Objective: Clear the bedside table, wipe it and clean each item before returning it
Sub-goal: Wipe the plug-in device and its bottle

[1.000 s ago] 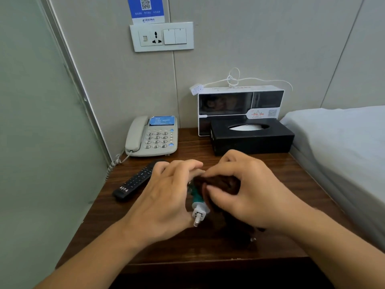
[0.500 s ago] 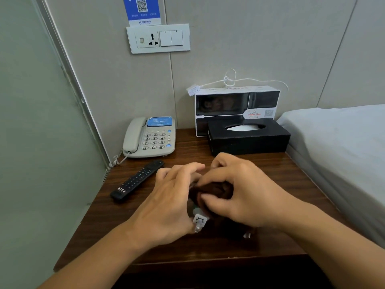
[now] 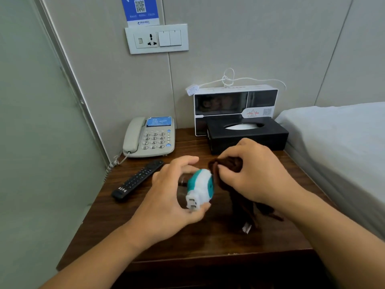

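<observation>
- Rightward, I see a bed point(image 3: 341, 142) with grey sheets just beside the wooden bedside table point(image 3: 145, 236).
- At the table's back stands a white-and-black box point(image 3: 235, 103), and a black tissue box point(image 3: 248, 136) touches its front.
- A grey telephone point(image 3: 149, 137) sits back left, with a black remote point(image 3: 138, 179) lying near it.
- My right hand point(image 3: 256, 174) clenches a dark brown cloth point(image 3: 227, 165), which hangs to the tabletop.
- My left hand point(image 3: 168, 197) grasps a teal-and-white plug-in device point(image 3: 200, 186) above the table's middle, touching the cloth.
</observation>
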### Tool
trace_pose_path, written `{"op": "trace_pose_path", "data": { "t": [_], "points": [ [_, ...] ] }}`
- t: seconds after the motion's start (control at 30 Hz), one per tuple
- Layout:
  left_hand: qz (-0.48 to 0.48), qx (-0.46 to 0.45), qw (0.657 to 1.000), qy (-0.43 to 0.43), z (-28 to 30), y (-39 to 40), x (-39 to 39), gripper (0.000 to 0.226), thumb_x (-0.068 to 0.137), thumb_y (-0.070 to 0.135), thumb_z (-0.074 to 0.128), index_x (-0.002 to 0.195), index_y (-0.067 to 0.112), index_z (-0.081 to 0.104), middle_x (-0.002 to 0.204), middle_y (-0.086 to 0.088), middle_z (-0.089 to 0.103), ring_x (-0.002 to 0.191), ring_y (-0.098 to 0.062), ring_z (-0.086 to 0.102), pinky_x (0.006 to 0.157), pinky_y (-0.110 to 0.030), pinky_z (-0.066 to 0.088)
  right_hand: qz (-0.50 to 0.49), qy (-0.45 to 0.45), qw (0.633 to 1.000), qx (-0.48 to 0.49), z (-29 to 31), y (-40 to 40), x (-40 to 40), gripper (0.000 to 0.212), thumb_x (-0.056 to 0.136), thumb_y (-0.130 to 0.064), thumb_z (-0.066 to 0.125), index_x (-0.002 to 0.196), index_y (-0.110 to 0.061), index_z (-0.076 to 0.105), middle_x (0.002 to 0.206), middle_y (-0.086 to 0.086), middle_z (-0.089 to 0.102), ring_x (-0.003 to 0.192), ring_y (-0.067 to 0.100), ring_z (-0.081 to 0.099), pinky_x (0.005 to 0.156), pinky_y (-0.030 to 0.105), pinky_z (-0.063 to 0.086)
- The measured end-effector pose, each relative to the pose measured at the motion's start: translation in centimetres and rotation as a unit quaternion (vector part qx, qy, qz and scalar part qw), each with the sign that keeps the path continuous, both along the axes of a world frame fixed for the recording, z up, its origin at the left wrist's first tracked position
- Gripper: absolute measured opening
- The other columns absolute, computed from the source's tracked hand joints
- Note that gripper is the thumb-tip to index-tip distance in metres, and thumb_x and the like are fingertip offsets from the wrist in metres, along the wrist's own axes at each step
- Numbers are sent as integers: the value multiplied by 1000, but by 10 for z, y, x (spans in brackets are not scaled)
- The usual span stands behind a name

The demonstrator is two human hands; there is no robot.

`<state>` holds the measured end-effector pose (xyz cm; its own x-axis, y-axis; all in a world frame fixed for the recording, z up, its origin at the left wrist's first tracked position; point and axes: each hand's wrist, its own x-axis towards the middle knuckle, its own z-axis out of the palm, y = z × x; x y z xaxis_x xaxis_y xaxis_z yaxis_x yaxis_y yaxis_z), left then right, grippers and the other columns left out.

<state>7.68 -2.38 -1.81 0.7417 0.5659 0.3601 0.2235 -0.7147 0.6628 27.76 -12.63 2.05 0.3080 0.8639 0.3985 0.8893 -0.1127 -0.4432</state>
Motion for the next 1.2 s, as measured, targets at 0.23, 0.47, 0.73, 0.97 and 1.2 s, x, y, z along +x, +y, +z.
{"op": "trace_pose_path", "data": {
  "t": [0.23, 0.47, 0.73, 0.97, 1.2],
  "points": [
    [-21, -463, 832, -304, 13, 3, 7, 41, 90, 26, 64, 129, 38, 66, 141, -10, 55, 117, -38, 69, 90, -66, 57, 29, 97, 992, 76, -1, -9, -10, 16, 79, -51, 67, 94, -49, 72, 96, -19, 62, 91, -2, 62, 80, 16, 48],
    [-20, -536, 785, -309, 16, 4, 3, 33, 106, 39, 45, 131, 45, 65, 135, -15, 65, 115, -37, 70, 96, -61, 56, 54, 91, 989, 101, -13, -8, -24, 21, 84, -48, 70, 105, -48, 73, 98, -20, 59, 95, -3, 61, 76, 11, 46],
    [-41, -526, 801, -281, 15, 4, 0, 36, 105, 19, 49, 131, 36, 68, 141, -10, 58, 115, -33, 71, 93, -50, 60, 32, 123, 983, 133, -14, -6, -24, 28, 84, -47, 66, 110, -41, 74, 102, -19, 62, 99, -4, 59, 81, 7, 46],
    [-86, -195, 975, -59, 11, 16, -8, 66, 91, 9, 76, 137, 48, 50, 125, 30, 57, 121, -3, 62, 99, -24, 53, 37, 171, 971, 164, -17, -1, -27, 23, 88, -39, 67, 110, -37, 74, 99, -18, 68, 98, -2, 64, 79, 7, 47],
    [-3, -42, 998, 53, 12, 13, -8, 55, 87, 54, 72, 128, 63, 37, 121, 38, 53, 110, 11, 57, 88, -13, 50, 51, 132, 973, 183, -23, -2, -33, 28, 91, -38, 66, 117, -33, 74, 104, -15, 64, 101, 3, 63, 80, 14, 49]
  ]
}}
